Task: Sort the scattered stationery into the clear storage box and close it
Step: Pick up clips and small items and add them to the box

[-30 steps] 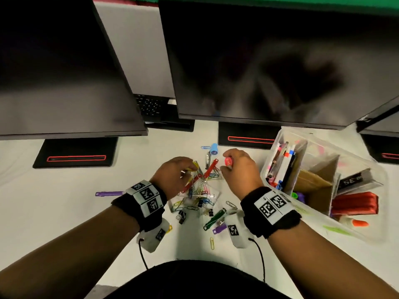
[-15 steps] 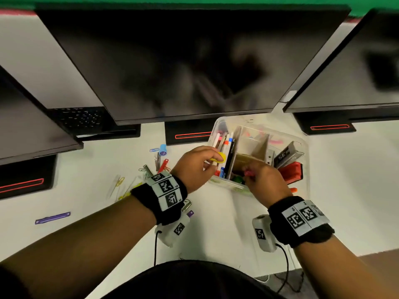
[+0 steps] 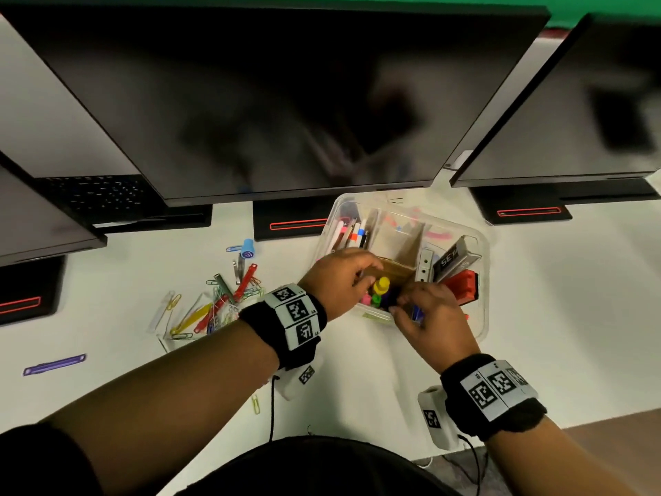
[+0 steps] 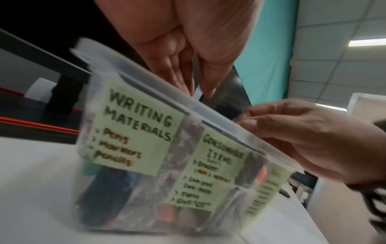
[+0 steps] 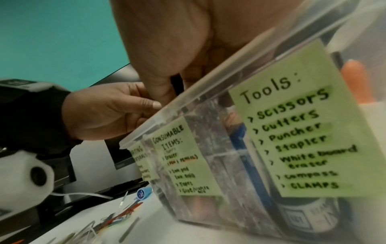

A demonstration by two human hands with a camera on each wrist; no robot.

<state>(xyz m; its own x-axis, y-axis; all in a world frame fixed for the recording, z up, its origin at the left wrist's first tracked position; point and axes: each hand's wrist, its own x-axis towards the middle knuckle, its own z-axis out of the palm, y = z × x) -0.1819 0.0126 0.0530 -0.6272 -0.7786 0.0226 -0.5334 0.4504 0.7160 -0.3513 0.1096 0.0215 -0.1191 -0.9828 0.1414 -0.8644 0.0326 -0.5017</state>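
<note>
Nearest the desk's front edge, a lone yellow-green paper clip (image 3: 256,404) lies on the white desk (image 3: 572,316). Further in, both hands meet over the front wall of the clear storage box (image 3: 481,281), which stands open on the desk towards its back edge, just in front of the middle monitor (image 3: 268,102).

The right hand (image 3: 434,316) reaches over the box's front rim (image 5: 208,92) with its fingers curled down into the box, pinching a thin dark thing (image 5: 176,84); what that thing is cannot be made out. The left hand (image 3: 339,281) comes in from the left over the same rim, its fingers (image 4: 177,79) and thumb pressed together round a thin grey, flat piece (image 4: 196,74) that points down into the box. The two hands are close together, fingertips almost touching, above small coloured pieces (image 3: 379,291), yellow, green, pink and purple, in the front middle compartment.

Green labels on the front wall read "Writing Materials" (image 4: 137,128), "Consumable Items" (image 5: 181,158) and "Tools" (image 5: 296,135), from left to right. Behind the hands, pens and markers (image 3: 352,234) stand in the left compartment, cardboard dividers (image 3: 404,245) split the middle, and a red block (image 3: 463,284) and a dark box with white lettering (image 3: 456,259) sit on the right.

To the left of the box, well apart from both hands, the scattered stationery (image 3: 221,302) lies in a heap: coloured paper clips, red and yellow fasteners, and a blue cap (image 3: 247,249) behind them. A purple fastener (image 3: 53,365) lies alone near the desk's left edge.
</note>
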